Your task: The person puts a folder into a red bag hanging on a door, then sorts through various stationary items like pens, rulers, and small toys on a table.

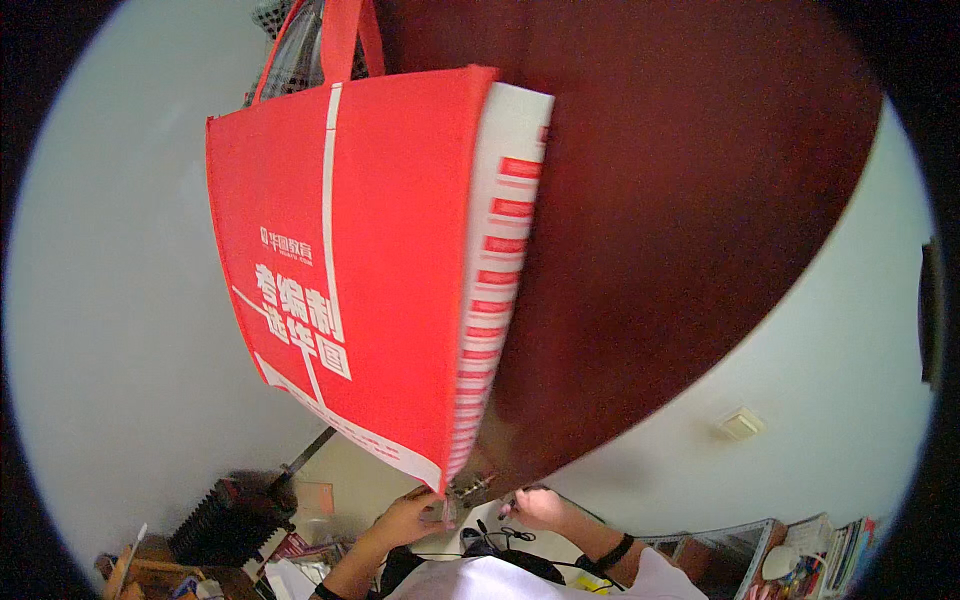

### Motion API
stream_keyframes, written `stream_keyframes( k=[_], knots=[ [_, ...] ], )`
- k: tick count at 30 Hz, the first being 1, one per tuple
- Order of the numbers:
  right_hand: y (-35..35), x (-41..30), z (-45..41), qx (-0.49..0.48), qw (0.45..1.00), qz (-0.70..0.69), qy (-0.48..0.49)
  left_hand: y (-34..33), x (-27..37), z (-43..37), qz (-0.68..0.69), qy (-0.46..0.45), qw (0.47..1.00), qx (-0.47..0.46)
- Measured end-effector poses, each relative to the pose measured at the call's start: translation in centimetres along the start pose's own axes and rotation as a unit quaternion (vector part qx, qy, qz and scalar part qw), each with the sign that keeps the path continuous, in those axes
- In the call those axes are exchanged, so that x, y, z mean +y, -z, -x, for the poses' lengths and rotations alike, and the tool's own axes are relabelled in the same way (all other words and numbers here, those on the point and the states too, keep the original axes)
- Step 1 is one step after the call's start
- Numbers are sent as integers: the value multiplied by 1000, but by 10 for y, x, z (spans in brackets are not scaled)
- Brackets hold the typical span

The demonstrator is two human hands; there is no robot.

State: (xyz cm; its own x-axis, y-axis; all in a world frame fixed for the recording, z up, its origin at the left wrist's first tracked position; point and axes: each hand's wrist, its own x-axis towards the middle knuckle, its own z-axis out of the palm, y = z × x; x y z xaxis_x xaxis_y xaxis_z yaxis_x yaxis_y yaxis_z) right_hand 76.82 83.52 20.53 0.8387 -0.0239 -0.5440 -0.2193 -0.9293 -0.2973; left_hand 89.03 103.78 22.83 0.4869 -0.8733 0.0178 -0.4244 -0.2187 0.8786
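A large red tote bag with white lettering and a striped side panel hangs in front of a dark red-brown door. My left hand is at the bag's lower corner, fingers bent; a small pale thing shows at its fingertips, too blurred to name. Beside it, metal door hardware, perhaps a handle or lock, sits low on the door. To its right my right hand is closed on a small dark object, which I cannot identify. Both wrists wear black bands.
At lower left stand a black ribbed object and a wooden box of small items. A black cable runs near my body. A rack with books is at lower right. A switch is on the right wall.
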Motion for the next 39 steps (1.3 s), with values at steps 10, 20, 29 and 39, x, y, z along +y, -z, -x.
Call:
stream_keyframes(
  k=[10, 20, 29, 39],
  knots=[
    [58, -160, -24, 262, 924, 30, 278, 106, -21, 35, 103, -71, 992, 0],
    [43, -215, -79, 250, 943, -218, -10, 223, -46, 21, 246, -286, 920, 103],
    [114, -236, 19, 741, 617, -256, -73, 288, -9, -52, 112, -229, 964, 79],
    [174, -234, 30, 745, 616, -173, -188, 292, 44, -87, 274, -332, 901, 53]
  ],
)
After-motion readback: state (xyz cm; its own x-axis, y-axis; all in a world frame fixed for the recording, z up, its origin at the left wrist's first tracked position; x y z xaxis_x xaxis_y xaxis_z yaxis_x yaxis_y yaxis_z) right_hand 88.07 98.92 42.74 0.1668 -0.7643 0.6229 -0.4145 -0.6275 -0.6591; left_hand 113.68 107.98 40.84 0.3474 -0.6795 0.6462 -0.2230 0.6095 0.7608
